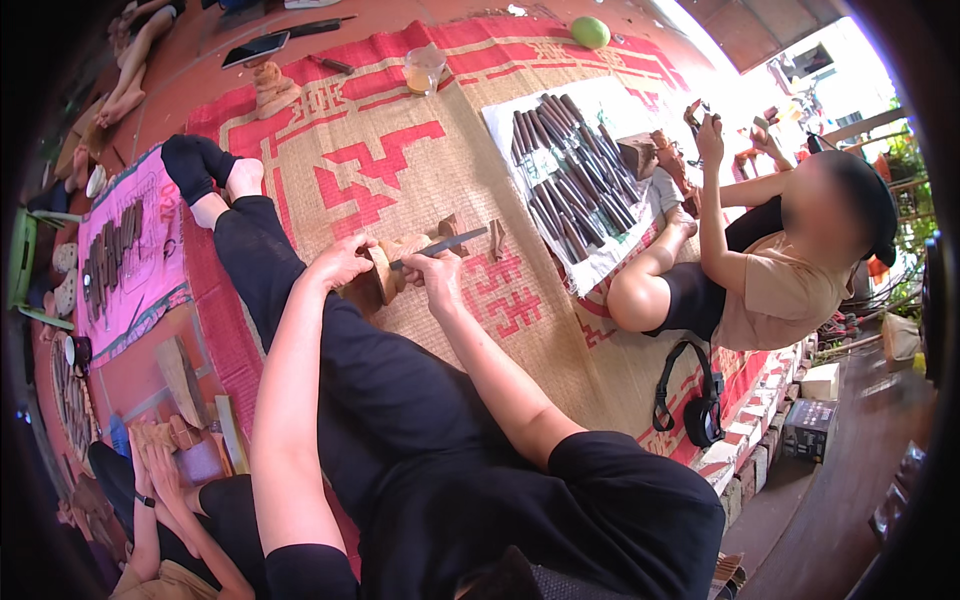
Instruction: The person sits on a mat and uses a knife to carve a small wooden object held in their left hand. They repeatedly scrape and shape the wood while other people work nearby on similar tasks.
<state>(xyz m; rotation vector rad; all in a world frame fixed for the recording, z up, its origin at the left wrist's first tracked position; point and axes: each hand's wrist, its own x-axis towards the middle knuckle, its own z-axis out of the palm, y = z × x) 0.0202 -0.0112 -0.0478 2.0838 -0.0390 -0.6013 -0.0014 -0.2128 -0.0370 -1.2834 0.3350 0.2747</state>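
Observation:
Above my outstretched legs, my left hand (343,262) is closed around a pale carved wood block (383,276). My right hand (436,274) grips a flat dark file (460,241), its blade pointing away to the right. The file lies against or just over the block's right side; the exact contact is hidden by my fingers. Small brown wood pieces (497,238) lie on the patterned straw mat (480,140) beyond my hands.
Rows of chisels (580,180) lie on a white cloth (505,125). A co-worker (790,250) sits right; another's hands (160,465) hold wood lower left. A glass (424,70), a green fruit (590,32) and a wood carving (273,90) stand farther off. More tools (112,255) lie left.

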